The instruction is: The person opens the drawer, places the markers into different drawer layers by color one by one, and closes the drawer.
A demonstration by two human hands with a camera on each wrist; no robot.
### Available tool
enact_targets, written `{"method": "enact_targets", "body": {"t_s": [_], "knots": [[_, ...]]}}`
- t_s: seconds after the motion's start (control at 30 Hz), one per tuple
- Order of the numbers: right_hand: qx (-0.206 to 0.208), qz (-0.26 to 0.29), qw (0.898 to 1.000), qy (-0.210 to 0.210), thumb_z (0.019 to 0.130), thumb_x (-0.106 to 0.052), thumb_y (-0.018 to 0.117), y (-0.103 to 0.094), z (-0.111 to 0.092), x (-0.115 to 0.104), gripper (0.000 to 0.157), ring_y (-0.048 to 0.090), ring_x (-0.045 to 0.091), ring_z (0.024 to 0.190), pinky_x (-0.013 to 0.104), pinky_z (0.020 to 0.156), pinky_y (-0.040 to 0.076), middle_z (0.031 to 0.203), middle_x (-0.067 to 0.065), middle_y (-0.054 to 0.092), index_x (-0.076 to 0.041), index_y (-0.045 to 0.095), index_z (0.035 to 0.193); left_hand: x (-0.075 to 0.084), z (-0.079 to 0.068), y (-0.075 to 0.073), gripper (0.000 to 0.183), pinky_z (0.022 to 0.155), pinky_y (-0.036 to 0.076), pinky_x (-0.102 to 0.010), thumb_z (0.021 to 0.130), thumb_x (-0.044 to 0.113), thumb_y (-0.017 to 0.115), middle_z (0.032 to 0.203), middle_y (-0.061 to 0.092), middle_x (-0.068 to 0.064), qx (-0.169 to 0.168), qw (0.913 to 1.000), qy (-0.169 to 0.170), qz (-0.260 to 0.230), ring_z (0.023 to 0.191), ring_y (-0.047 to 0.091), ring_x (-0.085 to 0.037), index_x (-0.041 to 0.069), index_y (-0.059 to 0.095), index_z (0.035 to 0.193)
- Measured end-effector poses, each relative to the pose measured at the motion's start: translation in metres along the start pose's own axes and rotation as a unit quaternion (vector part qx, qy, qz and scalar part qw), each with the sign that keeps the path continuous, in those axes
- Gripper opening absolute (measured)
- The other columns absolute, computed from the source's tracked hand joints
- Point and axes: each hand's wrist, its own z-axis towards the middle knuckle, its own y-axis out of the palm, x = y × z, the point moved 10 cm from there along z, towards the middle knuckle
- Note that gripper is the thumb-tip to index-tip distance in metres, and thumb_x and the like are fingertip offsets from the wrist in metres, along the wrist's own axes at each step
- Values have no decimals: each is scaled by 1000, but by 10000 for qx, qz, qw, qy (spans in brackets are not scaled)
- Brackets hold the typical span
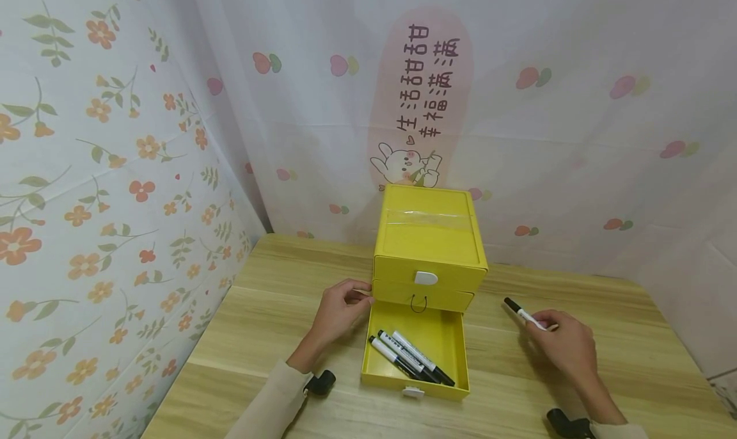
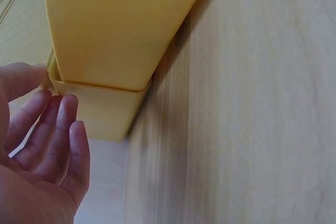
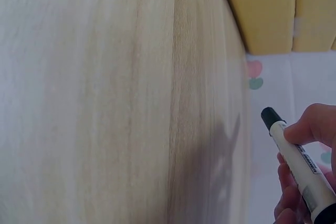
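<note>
A yellow desktop drawer box (image 1: 428, 231) stands on the table, its bottom drawer (image 1: 451, 349) pulled out. Inside that drawer lie black-and-white marker pens (image 1: 397, 356), side by side at a slant. My left hand (image 1: 340, 311) is at the box's left front edge, fingertips touching the yellow plastic just above the drawer's side; in the left wrist view its fingers (image 2: 65, 114) are relaxed and slightly bent. To the right of the box, my right hand (image 1: 567, 343) pinches a white marker pen (image 3: 296, 156) between thumb and fingers, with its black cap pointing away from the palm.
The wooden table (image 1: 276, 324) surrounds the box. Behind it hangs a white curtain (image 1: 311, 138) with printed fruit, and a flowered curtain (image 1: 115, 202) closes off the left side. A white tab (image 1: 413, 392) sticks out from the open drawer's front.
</note>
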Motion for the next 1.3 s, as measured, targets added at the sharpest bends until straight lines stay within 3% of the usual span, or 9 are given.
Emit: {"method": "enact_targets", "body": {"t_s": [0.53,0.97,1.3], "knots": [[-93,26,10000,-24,95,-26,82,2,-2,-7,25,62,14,72,29,51,43,89,2,72,-3,82,105,1,0,0,20,87,65,-33,99,8,83,116,79,-10,-33,10000,75,14,99,80,-26,4,81,118],[78,-4,9997,-233,92,-23,82,-1,-3,-16,20,60,11,69,29,53,42,86,1,71,-5,83,101,1,0,0,20,86,64,-31,98,9,84,114,80,-8,-4,10000,-9,93,97,79,-22,7,81,117],[-24,13,9997,-230,92,-22,83,2,-6,-23,21,58,12,70,29,52,42,88,2,71,-3,82,102,1,0,-1,20,86,66,-35,98,9,84,114,80,-11,-5,9999,57,89,97,80,-25,5,81,117]]}}
